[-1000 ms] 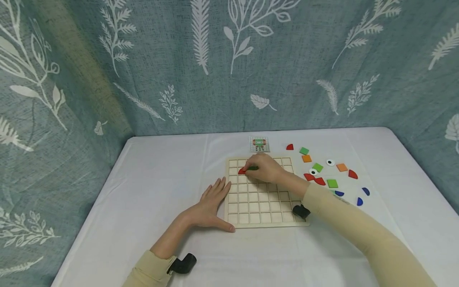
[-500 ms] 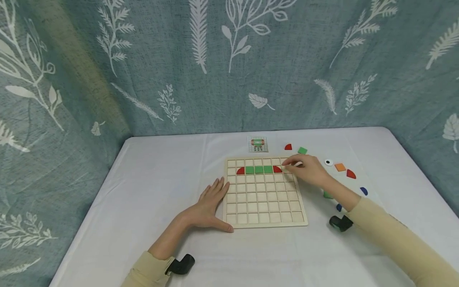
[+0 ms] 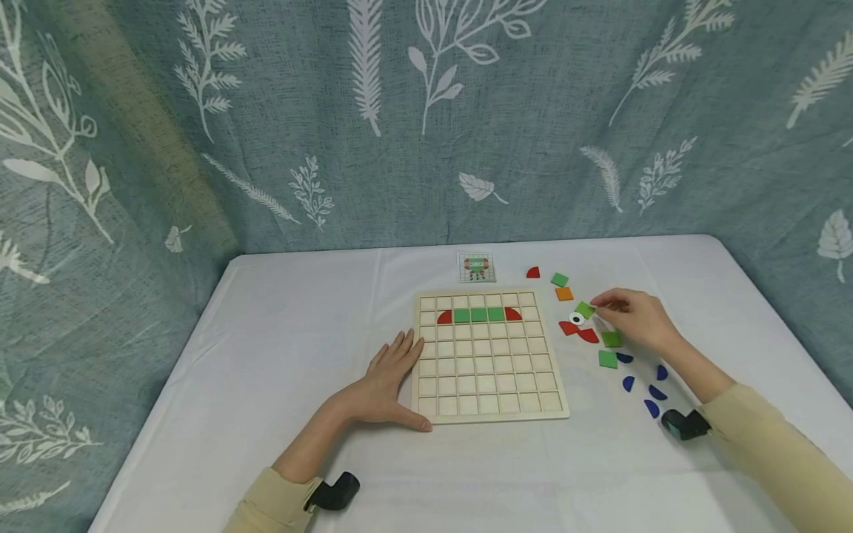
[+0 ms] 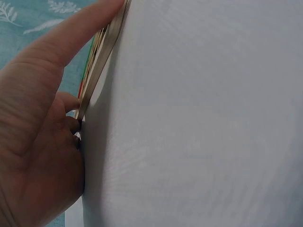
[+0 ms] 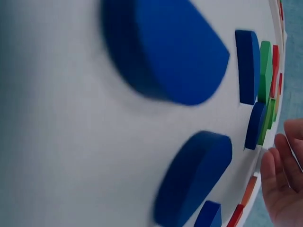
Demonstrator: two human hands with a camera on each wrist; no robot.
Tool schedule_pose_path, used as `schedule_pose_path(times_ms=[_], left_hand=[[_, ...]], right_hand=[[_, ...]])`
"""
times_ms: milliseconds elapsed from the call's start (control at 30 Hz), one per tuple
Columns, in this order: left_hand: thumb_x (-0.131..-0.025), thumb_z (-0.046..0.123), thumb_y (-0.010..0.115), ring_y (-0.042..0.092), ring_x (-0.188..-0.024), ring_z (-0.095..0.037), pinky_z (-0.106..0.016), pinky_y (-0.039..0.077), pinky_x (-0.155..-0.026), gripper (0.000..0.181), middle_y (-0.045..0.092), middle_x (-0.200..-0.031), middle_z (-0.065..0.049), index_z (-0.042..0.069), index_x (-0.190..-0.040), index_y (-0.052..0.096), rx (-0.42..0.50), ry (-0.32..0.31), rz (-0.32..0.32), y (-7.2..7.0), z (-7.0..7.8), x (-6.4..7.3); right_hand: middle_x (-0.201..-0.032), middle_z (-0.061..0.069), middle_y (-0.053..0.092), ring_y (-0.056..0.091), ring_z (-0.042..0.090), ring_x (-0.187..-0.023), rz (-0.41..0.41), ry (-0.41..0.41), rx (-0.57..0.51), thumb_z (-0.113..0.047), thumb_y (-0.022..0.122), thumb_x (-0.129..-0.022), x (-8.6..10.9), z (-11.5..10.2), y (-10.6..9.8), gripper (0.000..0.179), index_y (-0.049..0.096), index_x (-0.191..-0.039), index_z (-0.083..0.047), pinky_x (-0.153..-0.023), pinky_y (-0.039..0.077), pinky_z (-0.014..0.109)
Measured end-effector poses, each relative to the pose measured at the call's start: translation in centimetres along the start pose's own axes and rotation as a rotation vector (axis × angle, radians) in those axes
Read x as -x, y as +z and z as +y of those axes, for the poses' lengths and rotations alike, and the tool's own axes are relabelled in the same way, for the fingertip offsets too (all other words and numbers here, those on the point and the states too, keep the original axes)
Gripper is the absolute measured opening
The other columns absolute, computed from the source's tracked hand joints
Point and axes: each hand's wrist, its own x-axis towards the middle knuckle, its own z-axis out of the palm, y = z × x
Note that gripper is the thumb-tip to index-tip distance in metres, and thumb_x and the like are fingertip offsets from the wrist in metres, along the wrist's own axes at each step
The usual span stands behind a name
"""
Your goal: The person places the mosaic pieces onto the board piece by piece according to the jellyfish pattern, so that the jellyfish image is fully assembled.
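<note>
My left hand (image 3: pixel 383 389) lies with spread, straight fingers along the left side of the wooden grid board (image 3: pixel 496 346), thumb at its near left corner. In the left wrist view, the thumb (image 4: pixel 61 42) runs up to the board's edge. One row of the board holds green squares (image 3: pixel 478 315) between two red quarter-rounds (image 3: pixel 445 317). My right hand (image 3: pixel 633 317) hovers over the loose pieces, its fingertips beside a loose green square (image 3: pixel 585 309). In the right wrist view, its fingers (image 5: pixel 270 170) are loosely bent and hold nothing visible.
A small pattern card (image 3: pixel 476 267) lies behind the board. Right of it are an orange square (image 3: pixel 563 294), a white eye disc (image 3: pixel 576 319), loose red pieces (image 3: pixel 589 336) and several blue half-rounds (image 3: pixel 657 392). Some pieces are hidden under my right hand. A leaf-patterned cloth (image 3: pixel 400 185) hangs behind the table.
My right hand has left the board and moved right to the loose pieces. The red and green row it covered at first is now in sight. My left hand has stayed put.
</note>
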Motion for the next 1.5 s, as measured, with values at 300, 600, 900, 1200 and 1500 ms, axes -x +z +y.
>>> schedule_pose_path(times_ms=[300, 600, 900, 1200, 1500], left_hand=[[-0.069, 0.052, 0.084, -0.014, -0.147, -0.029, -0.051, -0.004, -0.117, 0.128, -0.008, -0.162, -0.016, 0.001, -0.156, 0.005, 0.004, 0.004, -0.003, 0.0, 0.2, 0.1], [-0.069, 0.053, 0.083, -0.014, -0.147, -0.028, -0.050, -0.004, -0.117, 0.128, -0.008, -0.162, -0.016, 0.001, -0.156, 0.005, 0.000, 0.010, -0.005, 0.1, 0.1, 0.0], [-0.068, 0.054, 0.083, -0.014, -0.147, -0.027, -0.051, -0.004, -0.117, 0.129, -0.009, -0.162, -0.015, 0.002, -0.156, 0.005, -0.005, -0.001, -0.005, 0.1, 0.1, 0.0], [-0.068, 0.054, 0.084, -0.014, -0.147, -0.028, -0.050, -0.004, -0.117, 0.129, -0.008, -0.162, -0.016, 0.002, -0.156, 0.006, -0.001, -0.007, -0.007, 0.0, 0.2, 0.0], [-0.067, 0.055, 0.083, -0.014, -0.147, -0.028, -0.050, -0.004, -0.117, 0.129, -0.008, -0.162, -0.016, 0.003, -0.156, 0.006, -0.001, -0.016, -0.003, 0.0, 0.2, 0.1]], right_hand=[[-0.115, 0.020, 0.063, 0.057, 0.035, -0.104, -0.020, 0.004, -0.010, -0.018, 0.061, -0.097, -2.1, -1.5, 1.0, 0.028, 0.064, -0.119, -0.001, -0.085, 0.051, 0.047], [-0.118, 0.022, 0.061, 0.059, 0.037, -0.104, -0.059, -0.070, 0.014, -0.012, 0.062, -0.096, -3.7, -1.9, 1.8, 0.027, 0.064, -0.119, 0.001, -0.085, 0.052, 0.049], [-0.119, 0.021, 0.060, 0.058, 0.036, -0.102, -0.082, -0.083, 0.034, -0.014, 0.063, -0.096, -3.9, -2.1, 1.7, 0.027, 0.064, -0.119, 0.000, -0.086, 0.050, 0.050], [-0.109, 0.011, 0.066, 0.062, 0.028, -0.095, -0.097, -0.143, -0.109, -0.023, 0.069, -0.093, -2.8, -3.9, 3.2, 0.024, 0.070, -0.113, -0.010, -0.068, 0.052, 0.033], [-0.101, -0.002, 0.069, 0.059, 0.017, -0.092, -0.161, -0.391, -0.076, -0.012, 0.073, -0.088, -1.6, -5.7, 5.6, 0.013, 0.074, -0.101, -0.014, -0.078, 0.051, 0.036]])
